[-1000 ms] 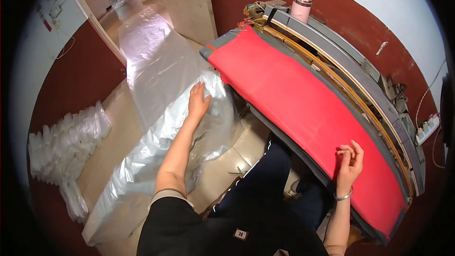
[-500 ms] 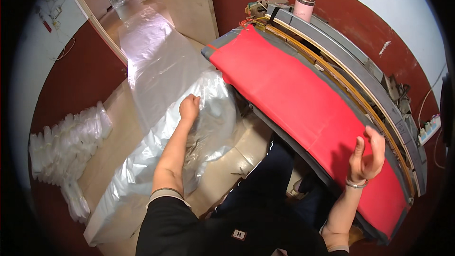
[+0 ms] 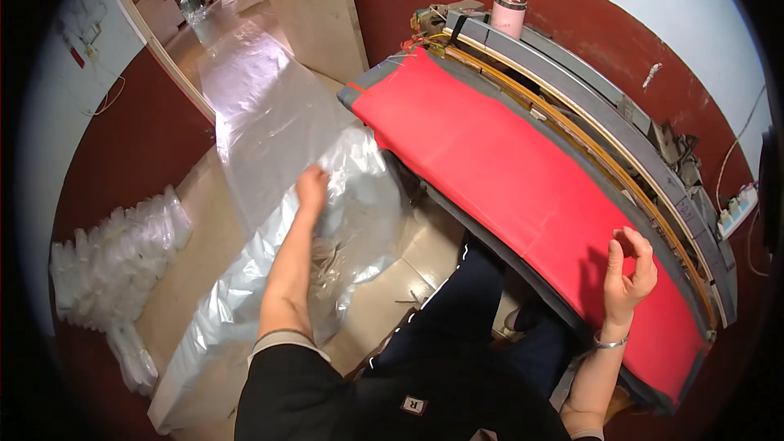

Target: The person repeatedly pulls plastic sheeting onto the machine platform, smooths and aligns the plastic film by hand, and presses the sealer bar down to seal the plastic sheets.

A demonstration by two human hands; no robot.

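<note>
Here in the head view, a long, shiny, translucent plastic sheet (image 3: pixel 220 322) is running from the doorway down the person's left side, its near part crumpling into bright, silvery folds. The left hand (image 3: pixel 311 187) is reaching out over those folds, its fingers bunching close together and bending inward; I'm not able to tell whether they are pinching the film or only lying against it.

Across on the other side, the right hand (image 3: pixel 629 282) is hovering above a long, smooth red cloth cover (image 3: pixel 498 171) and casting a shadow on it. Its fingers are curving toward the raised thumb, a gap showing between them, and it is gripping nothing! A silver metal bracelet (image 3: pixel 611 342) is circling that wrist.

The cover is stretching along a long grey bench (image 3: pixel 371 82), and behind it a grey metal beam (image 3: pixel 563 77) is running the same way. A pale pink cylindrical bottle (image 3: pixel 508 12) is standing upright by the beam's far end, while a white plastic power strip (image 3: pixel 737 212) is sitting near the other end. Over at far left, clear plastic bundles (image 3: pixel 118 265) are lying in a tight row beside the dark red lower wall (image 3: pixel 131 139), well apart from the left hand.
</note>
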